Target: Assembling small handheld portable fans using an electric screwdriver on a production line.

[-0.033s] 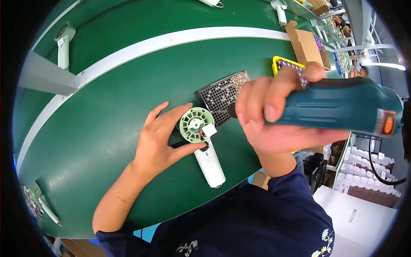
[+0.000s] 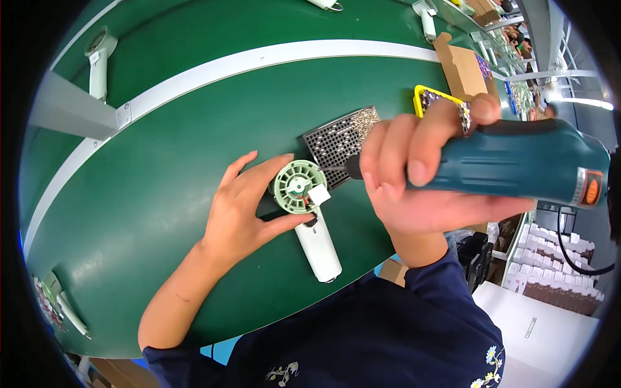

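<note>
My left hand [image 2: 236, 210] curls its thumb and fingers around the pale green round head of a handheld fan [image 2: 318, 252]. The fan's white handle points toward me on the bench. Inside the open head are radial ribs, a hub, thin wires and a small white square piece. My right hand [image 2: 414, 174] grips a teal electric screwdriver [image 2: 504, 161], held level. Its thin bit points left to the upper right rim of the fan head; I cannot tell whether it touches. Just behind lies a black grid tray [image 2: 333, 145] with small screws, partly covered by my right hand.
A yellow bin [image 2: 419, 97] with small parts and an open cardboard box [image 2: 460, 68] stand at the far right. Other fans [image 2: 98, 68] lie beyond the white rail [image 2: 259, 58]. A grey post [image 2: 71, 107] rises at left. Stacked white pieces [image 2: 556, 258] sit at right.
</note>
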Motion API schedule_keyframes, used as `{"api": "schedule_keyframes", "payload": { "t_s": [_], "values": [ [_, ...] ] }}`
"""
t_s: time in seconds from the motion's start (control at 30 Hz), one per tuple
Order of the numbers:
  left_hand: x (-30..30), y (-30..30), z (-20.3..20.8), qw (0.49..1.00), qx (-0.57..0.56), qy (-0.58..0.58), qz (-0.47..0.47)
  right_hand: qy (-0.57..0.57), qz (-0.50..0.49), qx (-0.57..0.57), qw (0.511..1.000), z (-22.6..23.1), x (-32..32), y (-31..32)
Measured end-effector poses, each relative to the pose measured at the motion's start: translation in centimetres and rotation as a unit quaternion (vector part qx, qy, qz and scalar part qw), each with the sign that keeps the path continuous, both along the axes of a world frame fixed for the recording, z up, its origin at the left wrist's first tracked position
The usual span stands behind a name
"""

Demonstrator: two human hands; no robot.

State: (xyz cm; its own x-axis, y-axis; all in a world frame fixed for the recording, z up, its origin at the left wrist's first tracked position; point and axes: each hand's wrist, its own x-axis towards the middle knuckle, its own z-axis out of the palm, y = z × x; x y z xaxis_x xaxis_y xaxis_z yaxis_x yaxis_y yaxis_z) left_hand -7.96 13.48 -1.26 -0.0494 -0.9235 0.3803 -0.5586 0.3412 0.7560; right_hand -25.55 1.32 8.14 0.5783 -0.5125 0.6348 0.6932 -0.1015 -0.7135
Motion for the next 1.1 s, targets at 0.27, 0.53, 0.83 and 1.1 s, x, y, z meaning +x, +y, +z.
{"api": "schedule_keyframes", "payload": {
  "t_s": [0.27, 0.53, 0.83, 1.1],
  "values": [
    [0.0, 0.1, -0.3, 1.0, -0.006, 0.012, 0.0, 0.002, -0.019, 0.031, 0.999, -1.8, 2.5, 0.8],
    [0.0, 0.1, -0.6, 1.0, -0.021, 0.007, 0.0, 0.014, -0.066, 0.075, 0.995, -3.2, 3.6, 1.2],
    [-0.1, 0.5, -0.7, 0.999, -0.017, 0.027, 0.005, 0.037, -0.031, 0.008, 0.999, -5.1, 5.7, 1.0],
    [0.1, 0.3, -0.6, 0.998, 0.016, 0.052, -0.011, 0.049, -0.047, 0.05, 0.996, -4.9, 4.9, 1.4]
  ]
}}
